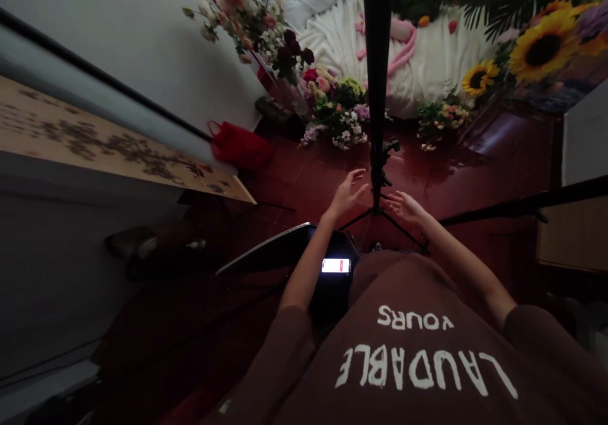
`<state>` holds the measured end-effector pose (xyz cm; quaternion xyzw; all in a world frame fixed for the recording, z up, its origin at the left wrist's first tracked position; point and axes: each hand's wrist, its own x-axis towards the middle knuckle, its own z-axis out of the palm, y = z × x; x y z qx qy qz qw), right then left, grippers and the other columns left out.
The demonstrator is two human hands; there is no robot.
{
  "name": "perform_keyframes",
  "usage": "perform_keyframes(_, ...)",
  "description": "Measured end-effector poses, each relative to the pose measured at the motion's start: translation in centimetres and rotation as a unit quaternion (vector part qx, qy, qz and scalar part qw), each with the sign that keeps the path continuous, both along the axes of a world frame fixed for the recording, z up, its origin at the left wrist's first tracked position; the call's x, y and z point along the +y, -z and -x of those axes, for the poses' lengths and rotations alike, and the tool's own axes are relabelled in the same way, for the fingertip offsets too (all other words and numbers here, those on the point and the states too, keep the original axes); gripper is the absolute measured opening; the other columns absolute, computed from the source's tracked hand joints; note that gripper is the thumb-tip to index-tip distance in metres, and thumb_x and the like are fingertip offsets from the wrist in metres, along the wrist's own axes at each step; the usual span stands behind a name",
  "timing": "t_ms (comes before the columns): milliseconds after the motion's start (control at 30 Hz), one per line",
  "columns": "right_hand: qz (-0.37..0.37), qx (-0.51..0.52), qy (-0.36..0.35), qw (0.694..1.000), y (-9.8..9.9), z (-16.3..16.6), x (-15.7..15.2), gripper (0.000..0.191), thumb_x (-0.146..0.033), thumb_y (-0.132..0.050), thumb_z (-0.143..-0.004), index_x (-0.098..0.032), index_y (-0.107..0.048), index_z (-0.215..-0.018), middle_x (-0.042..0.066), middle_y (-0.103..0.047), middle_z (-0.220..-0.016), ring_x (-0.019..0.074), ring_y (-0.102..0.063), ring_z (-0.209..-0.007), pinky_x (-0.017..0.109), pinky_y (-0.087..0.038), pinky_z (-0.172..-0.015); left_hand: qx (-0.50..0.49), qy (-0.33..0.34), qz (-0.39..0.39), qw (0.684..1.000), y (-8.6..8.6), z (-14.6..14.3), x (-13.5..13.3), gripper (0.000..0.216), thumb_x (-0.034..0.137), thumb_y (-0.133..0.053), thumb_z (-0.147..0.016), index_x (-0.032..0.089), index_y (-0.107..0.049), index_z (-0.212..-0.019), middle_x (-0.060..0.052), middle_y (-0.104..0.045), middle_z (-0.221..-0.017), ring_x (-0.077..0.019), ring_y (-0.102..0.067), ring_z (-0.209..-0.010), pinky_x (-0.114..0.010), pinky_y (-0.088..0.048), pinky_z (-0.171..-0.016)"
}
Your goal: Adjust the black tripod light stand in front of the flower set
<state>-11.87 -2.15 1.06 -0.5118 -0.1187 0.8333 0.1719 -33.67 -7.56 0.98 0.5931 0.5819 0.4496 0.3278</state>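
Note:
My left hand [348, 192] is raised with its fingers spread, open and holding nothing, just left of a black tripod pole [377, 83]. My right hand [403, 206] is open too, palm up, just right of the pole near the tripod's leg joint [380, 206]. Neither hand touches the pole. Below my left forearm a lit phone screen [335, 265] rests on a dark object [294, 254]. I wear a brown shirt with white lettering [418, 355].
Bunches of flowers [332, 105] stand on the dark red floor [456, 178], with sunflowers [541, 48] at the right. A white cloth [427, 64] lies behind them. A red bag [240, 146] sits by the white wall. A long painted scroll [95, 140] stretches left.

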Motion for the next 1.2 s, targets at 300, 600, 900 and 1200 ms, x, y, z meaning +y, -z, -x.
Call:
perform_keyframes(300, -0.124, 0.029, -0.075, 0.989, -0.3, 1.0, 2.7, 0.017, -0.034, -0.059, -0.095, -0.017, -0.06, -0.099, 0.005, -0.073, -0.079, 0.0098, -0.063, -0.056, 0.018, -0.053, -0.053, -0.04, -0.097, -0.086, 0.991, 1.5, -4.4, 5.0, 0.064, 0.065, -0.041, -0.091, 0.024, -0.043, -0.14, -0.013, -0.064, -0.122, -0.0191, -0.065, -0.111, -0.034, -0.052, -0.096)
perform_keyframes(600, -0.259, -0.009, -0.051, 0.964, 1.0, 1.8, 2.7, 0.02, -0.027, -0.075, -0.081, -0.019, -0.057, -0.087, 0.003, -0.07, -0.076, 0.0132, -0.069, -0.068, 0.023, -0.058, -0.065, -0.052, -0.179, -0.044, 0.982, 3.7, -6.3, 7.3, 0.059, 0.062, -0.039, -0.094, 0.022, -0.046, -0.136, -0.009, -0.07, -0.095, -0.0139, -0.068, -0.078, -0.022, -0.052, -0.065)
perform_keyframes(900, -0.737, -0.294, -0.218, 0.568, 0.4, -0.3, 1.2, 0.015, -0.02, -0.052, -0.089, -0.021, -0.065, -0.097, 0.011, -0.071, -0.116, 0.0248, -0.065, -0.109, 0.035, -0.054, -0.088, -0.041, -0.208, -0.041, 0.976, 3.7, -6.5, 6.8, 0.059, 0.064, -0.041, -0.092, 0.02, -0.049, -0.131, -0.011, -0.071, -0.102, -0.0184, -0.068, -0.087, -0.028, -0.054, -0.076)
perform_keyframes(1200, -0.658, -0.282, -0.106, 0.691, -1.0, 5.8, 3.5, 0.044, -0.043, -0.068, -0.078, -0.017, -0.06, -0.113, 0.016, -0.07, -0.112, 0.0288, -0.066, -0.103, 0.042, -0.052, -0.09, -0.046, -0.226, -0.045, 0.972, 5.8, -7.9, 5.4, 0.052, 0.049, -0.055, -0.09, 0.019, -0.045, -0.131, -0.016, -0.064, -0.121, -0.0214, -0.066, -0.108, -0.034, -0.054, -0.09)
